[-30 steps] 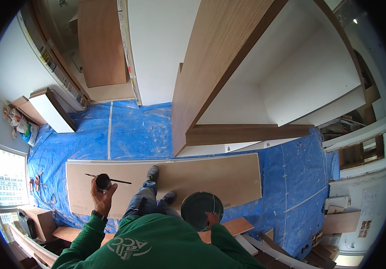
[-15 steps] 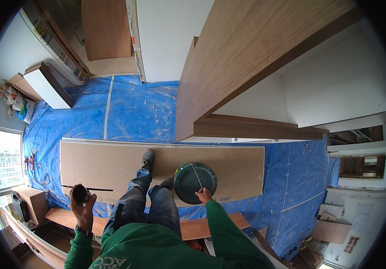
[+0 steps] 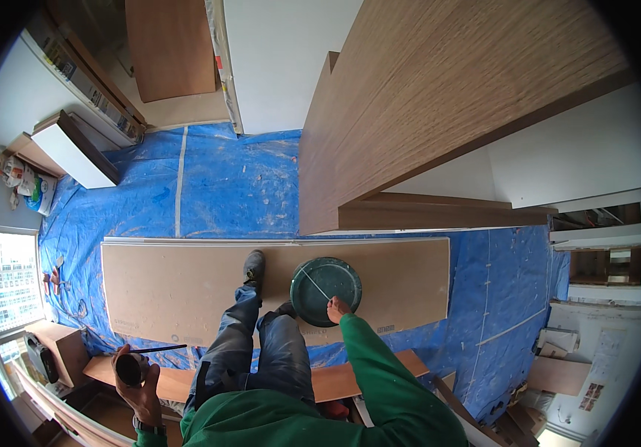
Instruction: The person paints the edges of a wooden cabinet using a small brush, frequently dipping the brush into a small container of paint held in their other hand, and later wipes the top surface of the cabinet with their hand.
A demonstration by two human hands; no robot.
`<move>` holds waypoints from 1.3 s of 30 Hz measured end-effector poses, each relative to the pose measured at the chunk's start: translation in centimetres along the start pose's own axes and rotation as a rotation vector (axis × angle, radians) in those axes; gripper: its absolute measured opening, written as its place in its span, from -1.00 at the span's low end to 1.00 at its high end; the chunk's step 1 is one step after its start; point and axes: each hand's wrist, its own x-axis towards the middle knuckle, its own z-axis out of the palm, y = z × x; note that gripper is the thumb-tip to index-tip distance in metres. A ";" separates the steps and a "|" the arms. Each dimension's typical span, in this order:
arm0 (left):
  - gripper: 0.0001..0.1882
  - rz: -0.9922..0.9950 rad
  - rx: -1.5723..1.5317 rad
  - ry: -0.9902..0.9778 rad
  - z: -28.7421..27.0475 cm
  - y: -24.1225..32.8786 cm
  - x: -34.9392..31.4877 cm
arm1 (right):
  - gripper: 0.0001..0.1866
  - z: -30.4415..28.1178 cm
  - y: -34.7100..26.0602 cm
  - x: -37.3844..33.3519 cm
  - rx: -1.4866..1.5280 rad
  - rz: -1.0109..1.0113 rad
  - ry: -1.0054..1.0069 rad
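Note:
Near the window side, my left hand (image 3: 141, 393) is wrapped round a dark, round, cup-like object (image 3: 132, 367). A thin dark rod (image 3: 162, 348) sticks out beside it; whether the hand also grips the rod is unclear. My right hand (image 3: 340, 308) is closed on the thin pale handle (image 3: 316, 284) of a round dark green bucket (image 3: 344, 277). The bucket is beside my feet, above the stacked tan boards (image 3: 175, 283); I cannot tell whether it touches them. My left shoe (image 3: 254, 262) stands on the boards.
Blue sheeting (image 3: 240, 190) covers the floor. A tall wood-faced cabinet (image 3: 439, 97) juts in at the upper right. Behind me lies a long reddish wood plank (image 3: 380, 369). A white panel (image 3: 74, 153) leans at the left, and a brown box (image 3: 61, 346) stands by the window.
The bucket and my right hand have shifted slightly up in the picture. My left hand, with the cup-like object, appears lower. The whole view has moved a little.

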 end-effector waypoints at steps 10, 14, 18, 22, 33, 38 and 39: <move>-0.26 0.047 -0.165 -0.096 3.4 5.1 2.0 | -0.59 -1.5 -9.7 -13.6 -0.011 -0.238 -0.294; -0.28 0.051 -0.272 -0.199 4.1 7.3 3.9 | -0.61 -4.6 -14.5 -19.5 0.360 -0.084 -0.213; -0.32 0.132 -0.365 -0.387 6.8 9.2 7.2 | -0.58 -8.4 -13.8 -23.8 0.674 0.064 -0.072; -0.32 0.386 -0.362 -0.591 9.9 12.8 12.6 | -0.63 -10.8 -13.1 -30.6 0.900 0.173 0.280; -0.33 0.509 -0.414 -0.616 16.0 16.6 24.6 | -0.62 16.7 -14.4 -41.3 0.858 0.581 0.220; -0.33 0.522 -0.386 -0.710 17.5 16.6 24.8 | -0.71 19.1 -19.0 -40.4 0.734 0.431 0.240; -0.33 0.525 -0.382 -0.736 17.9 16.4 24.7 | -0.72 18.6 -19.2 -39.9 0.703 0.387 0.268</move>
